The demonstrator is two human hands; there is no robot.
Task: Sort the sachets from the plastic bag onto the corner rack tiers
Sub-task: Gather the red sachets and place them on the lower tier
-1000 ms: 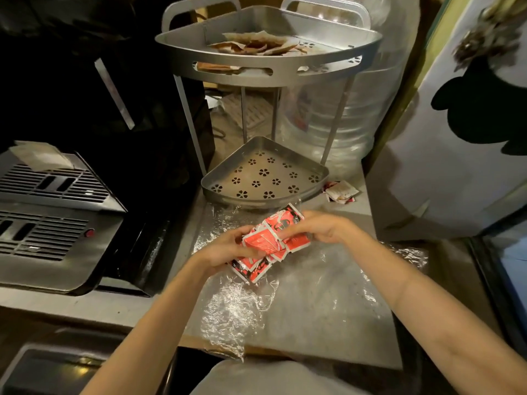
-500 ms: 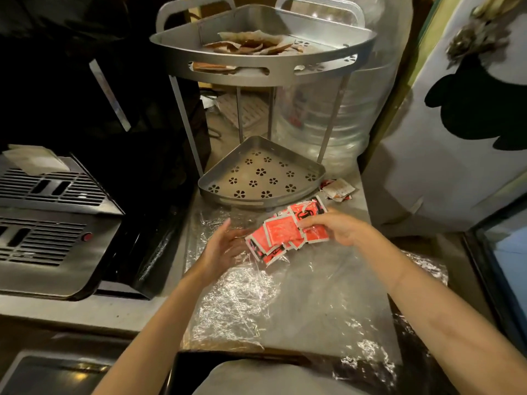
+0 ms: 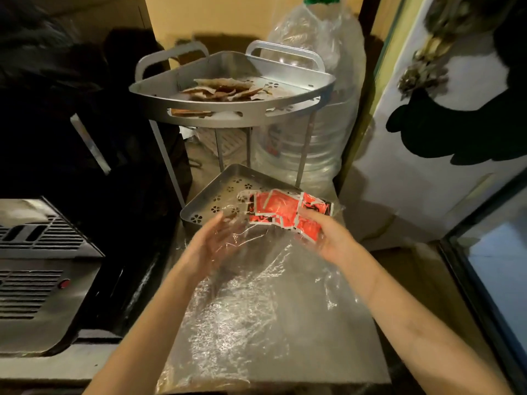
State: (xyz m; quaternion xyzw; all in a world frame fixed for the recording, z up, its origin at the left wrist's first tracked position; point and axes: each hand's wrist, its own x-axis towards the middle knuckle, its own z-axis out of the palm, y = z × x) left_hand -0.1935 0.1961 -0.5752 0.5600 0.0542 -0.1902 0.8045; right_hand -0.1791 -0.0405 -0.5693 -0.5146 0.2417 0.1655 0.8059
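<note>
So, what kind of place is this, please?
Probably a small kitchen or pantry corner: a metal corner rack holding brown sachets, a large water bottle behind it, and a vented steel appliance.

— On the upper tier (image 3: 228,116) of the corner rack?
— Sachets (image 3: 225,89) piled. Water bottle (image 3: 319,132) behind, right.
— Over the lower tier (image 3: 212,199)?
— Sachet bunch (image 3: 285,213) in right hand (image 3: 328,238); left hand (image 3: 212,246) beside; plastic bag (image 3: 256,309) in front.

Dim room: yellow wall (image 3: 228,15), clear water jug (image 3: 313,138) behind, steel appliance (image 3: 37,269) at left.
</note>
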